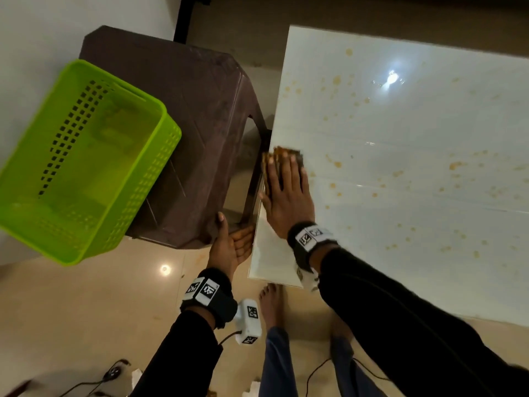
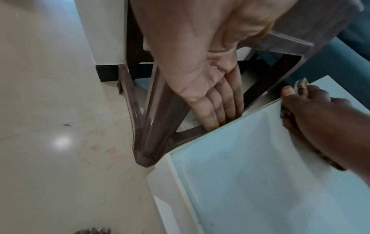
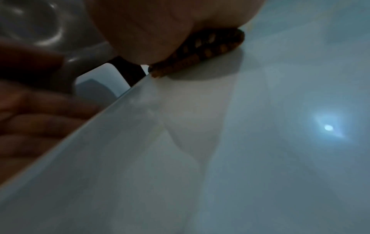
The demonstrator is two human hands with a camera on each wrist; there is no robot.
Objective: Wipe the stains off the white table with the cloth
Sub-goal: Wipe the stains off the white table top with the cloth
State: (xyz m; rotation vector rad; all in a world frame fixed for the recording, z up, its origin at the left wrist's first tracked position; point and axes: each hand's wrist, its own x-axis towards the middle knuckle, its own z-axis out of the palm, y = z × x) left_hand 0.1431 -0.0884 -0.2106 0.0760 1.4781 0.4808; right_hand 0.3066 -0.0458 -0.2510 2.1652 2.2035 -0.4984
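1. Pressing flat right hand [image 1: 286, 196] down on the folded brown-and-orange patterned cloth [image 1: 282, 156], fingers straight, pinning rather than clutching; cloth showing past the fingertips and at the thumb side in the left wrist view.
2. Sitting right at the left edge of the glossy white glass-topped table [image 1: 415, 138], cloth slightly overhanging that edge by the look of the head view; right wrist view showing the cloth [image 3: 200, 52] flat on the glass under the palm.
3. Hanging just off the table's near-left edge: left hand [image 1: 232, 247], palm open, fingers straight and together, holding nothing, seemingly cupped below edge level to catch whatever comes off; touching the edge or not, cannot tell.
4. Key relation: scattered orange-brown stains [image 1: 337, 164] lying almost entirely to the right of and beyond the cloth; strip of glass between cloth and near-left corner looking clean.
5. Judging the next stroke as needing to run rightward and away from the body, toward the nearest smear just right of the fingertips, then out to the far specks.
6. Right hand being the only one on the cloth and nearer the stains; left staying useful only at the edge.
7. Standing just left of the table: dark brown plastic stool [image 1: 186, 133] carrying a lime-green perforated plastic basket [image 1: 86, 156]; risking a knuckle bump on any leftward overshoot.
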